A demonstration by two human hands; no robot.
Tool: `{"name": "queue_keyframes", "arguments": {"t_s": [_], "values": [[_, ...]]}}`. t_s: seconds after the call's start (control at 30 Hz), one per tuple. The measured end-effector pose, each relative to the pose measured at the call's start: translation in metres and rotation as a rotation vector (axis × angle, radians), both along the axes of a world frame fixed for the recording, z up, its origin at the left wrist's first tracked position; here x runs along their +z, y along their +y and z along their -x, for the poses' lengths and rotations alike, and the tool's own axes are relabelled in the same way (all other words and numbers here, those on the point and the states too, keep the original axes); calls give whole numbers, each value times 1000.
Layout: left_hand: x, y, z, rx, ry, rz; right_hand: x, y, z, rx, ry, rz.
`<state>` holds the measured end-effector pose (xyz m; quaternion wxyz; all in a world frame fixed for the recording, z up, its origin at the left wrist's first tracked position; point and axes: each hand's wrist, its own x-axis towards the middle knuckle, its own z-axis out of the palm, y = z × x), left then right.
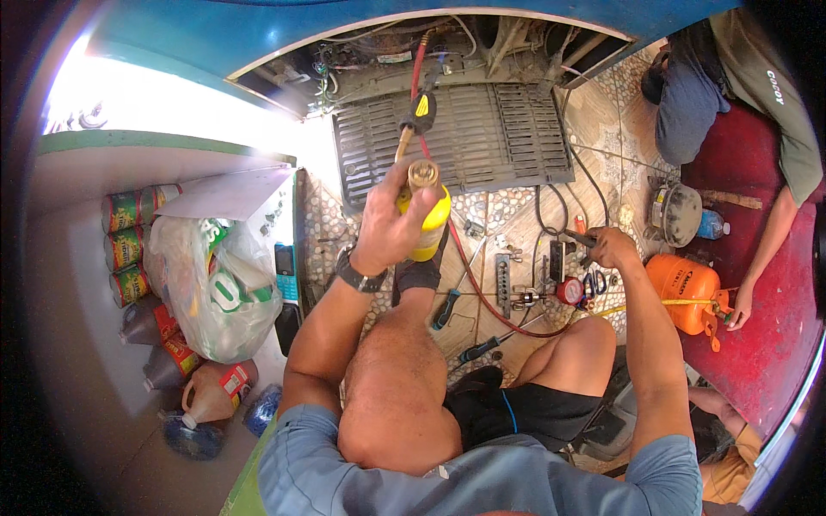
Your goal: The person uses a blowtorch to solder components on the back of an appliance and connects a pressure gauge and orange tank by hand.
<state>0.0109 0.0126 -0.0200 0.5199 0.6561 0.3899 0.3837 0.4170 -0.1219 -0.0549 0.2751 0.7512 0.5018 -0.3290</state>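
My left hand (pixel 391 219) is wrapped around a yellow gas torch cylinder (pixel 430 225), held upright in front of me, its brass head and black valve (pixel 420 112) pointing toward the open back of a blue appliance (pixel 456 129). My right hand (pixel 613 247) reaches down to the patterned floor and grips a pair of pliers (pixel 578 238) next to a black hose. Just below that hand lies a manifold gauge set with a red dial (pixel 569 291). A red hose (pixel 469 267) runs from the appliance across the floor to the gauges.
Screwdrivers (pixel 477 348) and small tools lie on the tile by my knees. An orange gas canister (pixel 684 288) stands at right, beside a seated person (pixel 757 95) on a red mat. At left are a plastic bag (pixel 219 288), cans, bottles and a phone (pixel 286 268).
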Motion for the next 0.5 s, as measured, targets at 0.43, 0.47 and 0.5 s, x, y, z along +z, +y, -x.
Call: {"name": "queue_keyframes", "arguments": {"t_s": [0.43,0.47,0.5], "values": [[9,14,-19,-20,-63,150,-4,-6,-2,-44,-1,-27],[9,15,-19,-15,-53,131,-3,-3,0,-47,-7,-18],[8,16,-19,-10,-43,112,-2,0,1,-36,-10,-5]]}}
